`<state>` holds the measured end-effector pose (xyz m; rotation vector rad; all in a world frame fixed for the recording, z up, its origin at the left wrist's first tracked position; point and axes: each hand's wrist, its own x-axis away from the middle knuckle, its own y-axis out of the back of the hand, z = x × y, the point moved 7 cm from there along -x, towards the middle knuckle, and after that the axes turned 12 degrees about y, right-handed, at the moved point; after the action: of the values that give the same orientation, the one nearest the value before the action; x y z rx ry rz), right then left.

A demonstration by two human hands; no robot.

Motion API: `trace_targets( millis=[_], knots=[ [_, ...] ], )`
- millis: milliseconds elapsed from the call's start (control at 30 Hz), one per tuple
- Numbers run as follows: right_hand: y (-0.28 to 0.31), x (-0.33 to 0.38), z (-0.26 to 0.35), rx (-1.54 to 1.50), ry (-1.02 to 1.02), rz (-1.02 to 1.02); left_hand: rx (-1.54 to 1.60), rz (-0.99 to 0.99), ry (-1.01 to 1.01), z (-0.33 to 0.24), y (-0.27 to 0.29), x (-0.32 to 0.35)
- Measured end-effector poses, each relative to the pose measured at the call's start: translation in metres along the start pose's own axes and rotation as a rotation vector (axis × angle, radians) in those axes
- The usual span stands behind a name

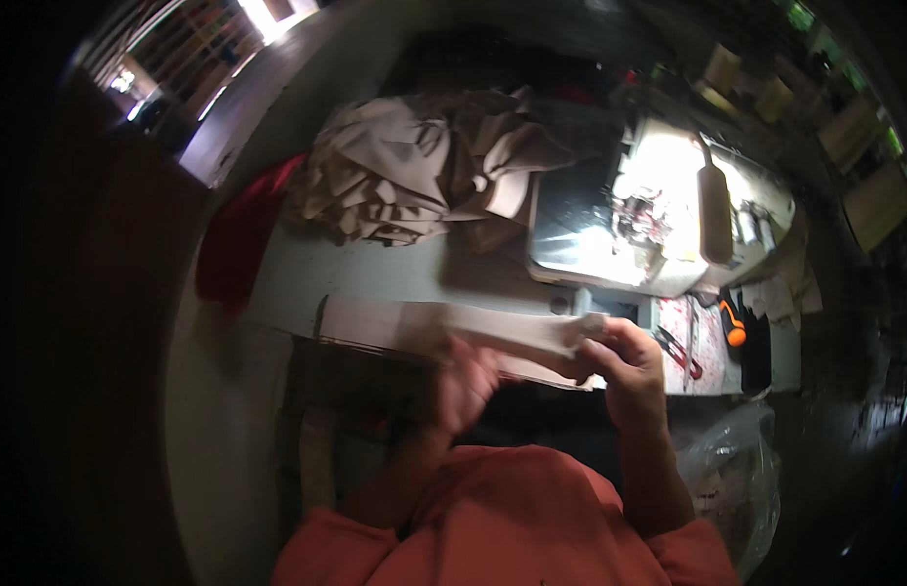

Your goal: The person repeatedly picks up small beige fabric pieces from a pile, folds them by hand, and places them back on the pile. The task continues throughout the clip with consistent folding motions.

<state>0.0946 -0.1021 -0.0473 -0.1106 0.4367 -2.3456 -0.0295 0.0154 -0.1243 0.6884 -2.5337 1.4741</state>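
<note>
Both hands grip one long beige fabric strip [502,332] over the table edge: right hand [624,366] pinching its end, left hand [463,381] blurred mid-strip. Not yet under the sewing machine [649,220]; fabric pile [414,171] waits behind

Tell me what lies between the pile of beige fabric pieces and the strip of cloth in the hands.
In the head view, only bare grey table separates the fabric pile from the beige strip held by both hands.

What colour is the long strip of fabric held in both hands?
The long strip of fabric is pale beige, matching the piled cloth behind; the head view shows it.
</note>
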Motion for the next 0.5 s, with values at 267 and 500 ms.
trace_targets(
  millis=[267, 500],
  knots=[
    [0.029, 0.004, -0.022, -0.064, -0.117, -0.152, -0.014, -0.423, -0.748, -0.149, 0.042, 0.037],
    [-0.003, -0.002, -0.019, -0.250, -0.036, 0.068, -1.842, -0.068, -0.810, -0.011, -0.114, 0.005]
  ],
)
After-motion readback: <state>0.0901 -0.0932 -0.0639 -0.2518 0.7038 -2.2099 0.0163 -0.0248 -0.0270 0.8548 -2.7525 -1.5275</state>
